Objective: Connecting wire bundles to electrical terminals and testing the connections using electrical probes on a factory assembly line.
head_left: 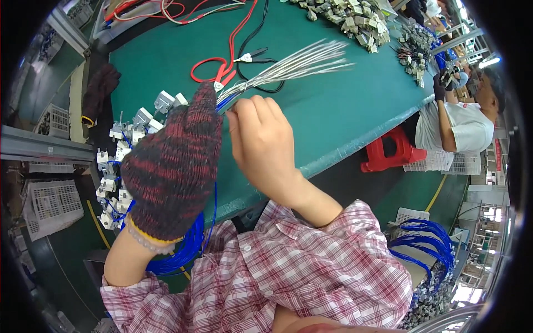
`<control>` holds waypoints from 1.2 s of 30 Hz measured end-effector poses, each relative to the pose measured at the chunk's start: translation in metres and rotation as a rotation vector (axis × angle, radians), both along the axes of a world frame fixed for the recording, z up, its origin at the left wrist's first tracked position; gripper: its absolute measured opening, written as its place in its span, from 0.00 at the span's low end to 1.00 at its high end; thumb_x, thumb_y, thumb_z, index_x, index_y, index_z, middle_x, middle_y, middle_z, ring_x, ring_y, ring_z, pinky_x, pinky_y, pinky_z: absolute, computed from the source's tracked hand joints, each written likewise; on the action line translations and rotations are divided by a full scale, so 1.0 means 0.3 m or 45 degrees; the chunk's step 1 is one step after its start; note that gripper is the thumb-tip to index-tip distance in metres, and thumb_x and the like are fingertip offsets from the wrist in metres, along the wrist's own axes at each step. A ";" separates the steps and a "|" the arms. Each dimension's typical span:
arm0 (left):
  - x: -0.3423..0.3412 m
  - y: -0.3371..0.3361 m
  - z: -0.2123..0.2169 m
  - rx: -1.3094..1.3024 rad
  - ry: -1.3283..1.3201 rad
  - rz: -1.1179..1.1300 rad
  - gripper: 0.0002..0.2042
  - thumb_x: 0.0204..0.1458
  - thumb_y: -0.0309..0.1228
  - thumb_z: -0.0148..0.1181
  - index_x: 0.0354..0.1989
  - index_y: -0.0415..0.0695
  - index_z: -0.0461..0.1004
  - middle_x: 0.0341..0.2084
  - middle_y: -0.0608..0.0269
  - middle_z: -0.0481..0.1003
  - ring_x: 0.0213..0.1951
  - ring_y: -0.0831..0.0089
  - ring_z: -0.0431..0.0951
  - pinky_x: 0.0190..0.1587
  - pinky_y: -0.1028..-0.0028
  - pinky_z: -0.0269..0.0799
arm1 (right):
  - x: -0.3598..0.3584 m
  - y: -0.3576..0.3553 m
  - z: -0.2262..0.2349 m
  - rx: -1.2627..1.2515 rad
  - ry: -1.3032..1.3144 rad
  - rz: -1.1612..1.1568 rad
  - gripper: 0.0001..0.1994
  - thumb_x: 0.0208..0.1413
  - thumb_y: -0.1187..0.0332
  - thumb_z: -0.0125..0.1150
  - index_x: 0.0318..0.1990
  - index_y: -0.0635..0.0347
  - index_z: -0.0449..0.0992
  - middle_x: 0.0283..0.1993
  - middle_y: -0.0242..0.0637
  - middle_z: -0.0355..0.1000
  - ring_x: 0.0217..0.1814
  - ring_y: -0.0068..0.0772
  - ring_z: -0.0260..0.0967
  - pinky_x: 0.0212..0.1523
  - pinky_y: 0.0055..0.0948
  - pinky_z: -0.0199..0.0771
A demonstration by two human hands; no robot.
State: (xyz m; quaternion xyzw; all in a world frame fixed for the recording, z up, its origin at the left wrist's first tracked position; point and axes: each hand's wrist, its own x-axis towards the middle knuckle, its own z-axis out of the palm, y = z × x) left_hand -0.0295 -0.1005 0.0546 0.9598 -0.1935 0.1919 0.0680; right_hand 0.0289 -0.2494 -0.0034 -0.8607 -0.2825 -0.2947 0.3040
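Note:
My left hand (177, 166), in a dark red and black knitted glove, is closed around a bundle of wires. The silvery ends of the wires (300, 65) fan out over the table toward the upper right, and a short blue stretch (225, 103) shows at the glove's fingertips. Close beside them, my bare right hand (264, 139) has its fingers curled in a pinch; what lies between them is hidden. Below the glove hangs a thick hank of blue wire (180, 252). White and grey block-shaped connectors (119, 183) on blue wires lie left of the glove.
On the green table (355, 105) lie red cables (230, 50), a black clip lead (254, 55) and a heap of small metal parts (355, 22). A dark glove (100, 91) rests at the left edge. A co-worker (458, 119) sits right, near a red stool (391, 150).

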 end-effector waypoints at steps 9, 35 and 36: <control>-0.049 0.016 0.010 -0.107 0.065 0.087 0.22 0.50 0.25 0.58 0.56 0.46 0.68 0.36 0.56 0.75 0.30 0.61 0.75 0.33 0.65 0.70 | -0.014 -0.227 0.320 -0.251 0.077 0.293 0.07 0.43 0.74 0.68 0.31 0.62 0.77 0.24 0.37 0.72 0.27 0.37 0.70 0.28 0.31 0.69; -0.053 -0.084 0.063 0.002 -0.106 0.030 0.20 0.53 0.29 0.59 0.56 0.51 0.69 0.32 0.55 0.77 0.27 0.59 0.77 0.26 0.65 0.72 | 0.210 -0.125 0.334 -0.816 0.908 1.036 0.19 0.46 0.75 0.60 0.48 0.62 0.68 0.35 0.42 0.68 0.41 0.42 0.69 0.47 0.37 0.69; -0.056 -0.091 0.061 0.030 -0.097 0.026 0.20 0.52 0.29 0.59 0.55 0.51 0.69 0.31 0.56 0.76 0.26 0.59 0.77 0.26 0.65 0.71 | 0.231 -0.137 0.311 -0.770 0.912 1.095 0.21 0.46 0.70 0.61 0.50 0.61 0.69 0.31 0.34 0.72 0.37 0.32 0.70 0.41 0.34 0.68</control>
